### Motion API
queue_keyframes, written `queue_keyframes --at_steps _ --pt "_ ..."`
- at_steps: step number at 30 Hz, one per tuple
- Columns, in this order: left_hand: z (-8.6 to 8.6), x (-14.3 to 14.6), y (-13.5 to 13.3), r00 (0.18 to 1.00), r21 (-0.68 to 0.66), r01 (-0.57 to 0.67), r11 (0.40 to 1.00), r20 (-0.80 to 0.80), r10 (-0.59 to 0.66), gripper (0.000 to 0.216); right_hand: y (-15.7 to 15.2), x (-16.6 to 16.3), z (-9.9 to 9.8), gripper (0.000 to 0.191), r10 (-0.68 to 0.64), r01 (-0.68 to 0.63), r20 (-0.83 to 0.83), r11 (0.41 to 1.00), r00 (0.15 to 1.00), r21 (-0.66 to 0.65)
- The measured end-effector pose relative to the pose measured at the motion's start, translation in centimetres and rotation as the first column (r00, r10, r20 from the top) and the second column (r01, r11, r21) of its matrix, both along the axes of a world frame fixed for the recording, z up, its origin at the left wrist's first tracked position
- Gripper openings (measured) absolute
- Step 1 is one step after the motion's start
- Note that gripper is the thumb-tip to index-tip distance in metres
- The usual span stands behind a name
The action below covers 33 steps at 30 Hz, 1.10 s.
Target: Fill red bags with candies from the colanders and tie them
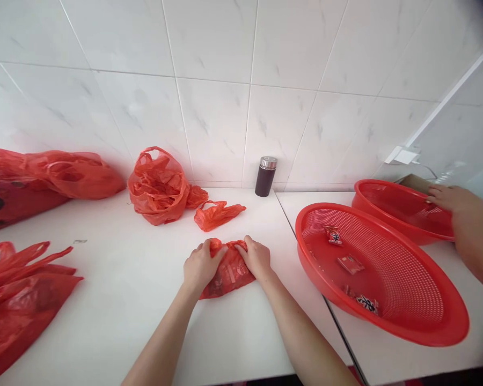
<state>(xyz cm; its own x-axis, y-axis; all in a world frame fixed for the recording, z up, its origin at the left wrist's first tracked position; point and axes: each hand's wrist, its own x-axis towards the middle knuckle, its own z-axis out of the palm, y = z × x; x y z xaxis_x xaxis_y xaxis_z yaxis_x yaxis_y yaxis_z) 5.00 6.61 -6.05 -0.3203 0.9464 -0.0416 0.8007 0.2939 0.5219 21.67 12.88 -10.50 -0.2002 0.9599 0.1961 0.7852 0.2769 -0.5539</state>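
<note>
A small red plastic bag [231, 272] lies on the white table in front of me, with packets showing faintly through its thin film. My left hand [203, 265] grips the bag's gathered upper edge on one side, thumb pointing inward. On the other side my right hand [256, 256] pinches the same edge, its fingers curled over the film. Just beyond my hands rests a crumpled red bag [217, 215], touched by neither hand. To the right, a large red plastic basket [410, 276] holds several small wrapped packets, among them a flat red one [351, 264].
A dark flask [265, 177] stands near the tiled wall. Red bags crowd the left: a bundle of crumpled bags [159, 185], filled bags [76, 174] and a bag with handles [28, 305]. Another person's hand [446, 197] is at a second red basket [380, 212]. A gap [340, 327] separates two tables.
</note>
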Motion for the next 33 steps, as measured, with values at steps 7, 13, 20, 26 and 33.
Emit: queue_keyframes --at_steps 7,13,20,26,33 --pt "-0.9 -0.7 0.4 0.990 0.007 0.006 1.000 0.141 -0.007 0.041 0.0 0.6 0.3 0.043 -0.023 0.009 -0.224 0.998 0.974 -0.065" --pt "0.0 -1.3 -1.4 0.892 0.129 0.084 0.988 0.432 -0.132 0.048 0.1 1.9 1.6 0.050 0.020 -0.143 -0.569 0.975 0.822 -0.173" --pt "-0.8 -0.5 -1.8 0.862 0.141 -0.060 0.988 0.506 -0.020 0.055 -0.2 1.6 2.2 0.049 -0.015 -0.201 -0.773 0.962 0.635 -0.183" --pt "-1.3 -0.4 -3.3 0.839 0.140 -0.228 0.964 0.530 0.122 0.055 0.2 1.5 2.2 0.049 -0.110 -0.055 -0.831 0.984 0.545 -0.167" --pt "-1.5 -0.4 -4.1 0.734 0.184 -0.308 0.934 0.670 0.110 0.052 -0.2 1.1 2.6 0.046 -0.154 0.078 -0.846 0.988 0.510 -0.133"
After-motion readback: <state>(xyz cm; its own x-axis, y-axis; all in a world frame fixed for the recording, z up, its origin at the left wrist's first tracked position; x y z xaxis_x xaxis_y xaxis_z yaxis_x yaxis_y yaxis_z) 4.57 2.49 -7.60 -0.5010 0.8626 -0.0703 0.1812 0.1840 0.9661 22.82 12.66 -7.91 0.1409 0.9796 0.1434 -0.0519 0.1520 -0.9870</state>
